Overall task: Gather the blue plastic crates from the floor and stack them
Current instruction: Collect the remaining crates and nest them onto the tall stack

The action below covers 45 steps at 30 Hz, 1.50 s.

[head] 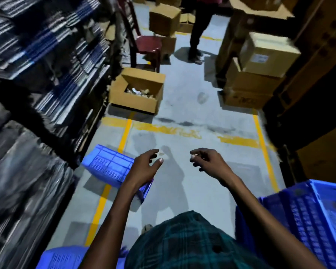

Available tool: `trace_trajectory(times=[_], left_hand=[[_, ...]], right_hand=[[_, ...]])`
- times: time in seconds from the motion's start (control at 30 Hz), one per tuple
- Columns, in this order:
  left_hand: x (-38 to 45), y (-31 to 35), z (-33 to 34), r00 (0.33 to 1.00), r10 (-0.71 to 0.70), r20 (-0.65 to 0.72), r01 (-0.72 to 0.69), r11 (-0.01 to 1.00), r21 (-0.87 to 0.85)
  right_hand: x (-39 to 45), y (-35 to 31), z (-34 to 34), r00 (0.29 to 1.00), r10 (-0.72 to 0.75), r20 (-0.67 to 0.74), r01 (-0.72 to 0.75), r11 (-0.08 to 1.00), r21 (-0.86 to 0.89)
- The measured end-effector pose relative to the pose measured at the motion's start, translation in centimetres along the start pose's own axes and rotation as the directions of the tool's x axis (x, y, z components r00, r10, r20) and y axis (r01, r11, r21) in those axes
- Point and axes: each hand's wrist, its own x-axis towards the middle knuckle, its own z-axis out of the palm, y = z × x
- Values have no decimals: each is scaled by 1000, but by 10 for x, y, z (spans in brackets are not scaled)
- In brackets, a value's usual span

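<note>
1. Left hand [146, 166] and right hand [208, 162] reach forward, fingers loosely spread, holding nothing.
2. One blue crate [109, 164] lies overturned on the floor [192, 113] beneath the left hand; stacked crates [306, 216] stand at right; another crate [62, 258] sits bottom left.

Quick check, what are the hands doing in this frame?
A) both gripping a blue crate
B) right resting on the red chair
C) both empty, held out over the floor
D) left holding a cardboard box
C: the left hand and right hand hold nothing, fingers loosely curled above the floor; the blue crate lies untouched beneath the left hand.
</note>
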Motion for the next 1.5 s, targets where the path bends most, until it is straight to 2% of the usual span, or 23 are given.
trace_trajectory(times=[0.23, 0.43, 0.6, 0.8, 1.0, 1.07, 1.13, 1.23, 1.4, 1.5], left_hand=[[36, -63, -69, 978, -149, -149, 142, 988, -54], [64, -124, -82, 917, -320, -238, 289, 944, -157], [103, -200, -71, 815, -501, -291, 455, 864, -213], [178, -312, -24, 750, -584, -311, 553, 811, -190], [252, -417, 55, 784, -575, -236, 575, 815, -73], [262, -445, 75, 766, -605, -218, 602, 793, -88], [262, -467, 94, 737, -642, -212, 637, 764, -100], [254, -490, 117, 728, -646, -231, 642, 760, -103], [245, -497, 129, 705, -646, -293, 651, 753, -92], [236, -490, 131, 694, -655, -298, 664, 743, -87]], right_hand=[[81, -62, 72, 982, -24, 186, 47, 992, -120], [162, -48, 156, 957, -58, 284, 124, 968, -219], [236, 15, 224, 936, -33, 349, 128, 959, -252], [334, 120, 281, 934, 79, 348, 44, 942, -333], [420, 234, 328, 918, 187, 350, -17, 900, -435], [435, 263, 340, 900, 222, 376, -19, 880, -475], [440, 283, 351, 868, 279, 410, -26, 852, -523], [446, 310, 366, 815, 354, 459, -60, 839, -540], [460, 330, 378, 809, 357, 468, -11, 804, -594], [455, 329, 383, 758, 387, 524, 31, 782, -622]])
